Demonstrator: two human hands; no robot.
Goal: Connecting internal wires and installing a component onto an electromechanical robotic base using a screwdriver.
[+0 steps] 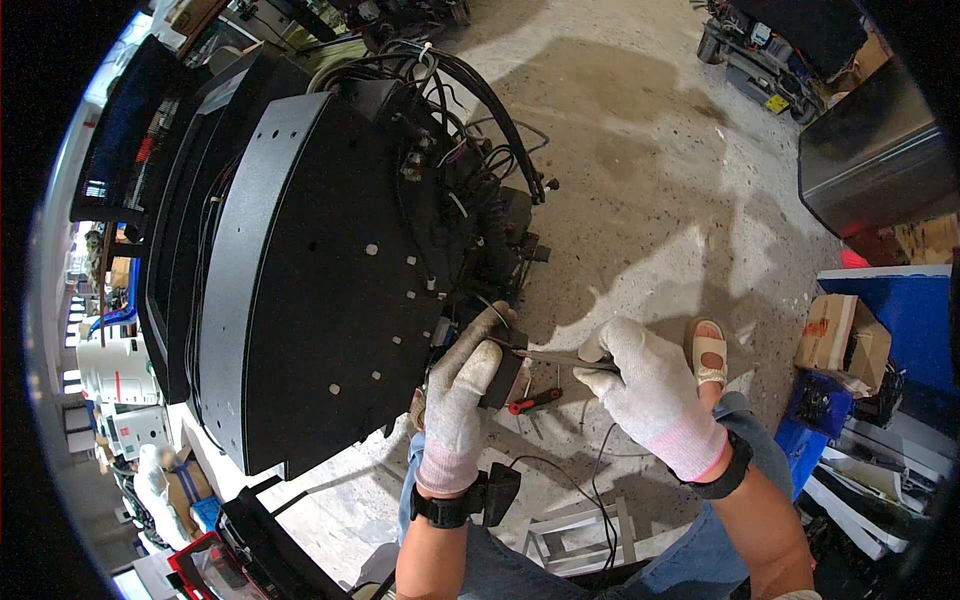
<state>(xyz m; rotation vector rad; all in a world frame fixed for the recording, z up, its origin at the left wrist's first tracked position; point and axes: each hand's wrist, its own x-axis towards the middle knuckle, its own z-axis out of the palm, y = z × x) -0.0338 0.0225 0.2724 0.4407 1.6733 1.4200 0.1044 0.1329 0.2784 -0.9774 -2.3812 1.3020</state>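
Note:
My left hand [462, 405], in a white glove with a pink cuff, is at the right edge of a large black machine housing [310, 260]. Its thumb and fingers close on a small dark part among thin wires, mostly hidden by the glove. To its right, my right hand [650, 390], gloved alike, pinches a slim grey tapered tool [555, 357] between thumb and forefinger. That tool's tip points left and reaches the left fingertips; its exact kind cannot be made out. Below it on the floor lies a red and black folding hex key set [535, 402].
Thick black cables [480, 85] loop out of the machine's far end. On the right stand a cardboard box [842, 335], a blue bin [818, 405] and a dark metal cabinet [880, 150]. A grey metal frame [585, 535] is between my knees. A wheeled chassis [765, 65] stands far right.

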